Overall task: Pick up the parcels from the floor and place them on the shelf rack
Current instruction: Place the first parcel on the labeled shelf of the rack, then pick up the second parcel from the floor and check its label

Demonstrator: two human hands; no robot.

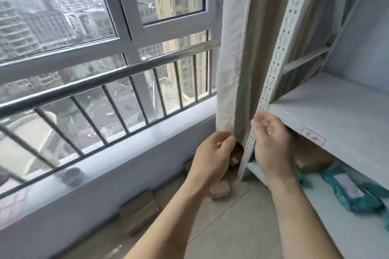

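My left hand [212,153] hovers with its fingers half curled and nothing in it, just below the curtain hem. My right hand [271,143] is open, palm toward the white shelf rack's [336,111] perforated corner post. Between the hands, partly hidden, a dark brown parcel [235,156] with a white label sits on the floor by the post. A small cardboard parcel [220,189] lies on the tiles below my left wrist. Two larger flat cardboard parcels [139,208] lie along the wall under the window. Teal plastic parcels [349,191] and a brown box [313,161] rest on the rack's lower shelf.
A pale curtain [233,48] hangs between window and rack. A metal railing [105,78] runs in front of the window above a low grey sill [126,153]. Another cardboard piece [188,165] lies at the wall. Grey floor tiles [242,227] spread beneath my arms.
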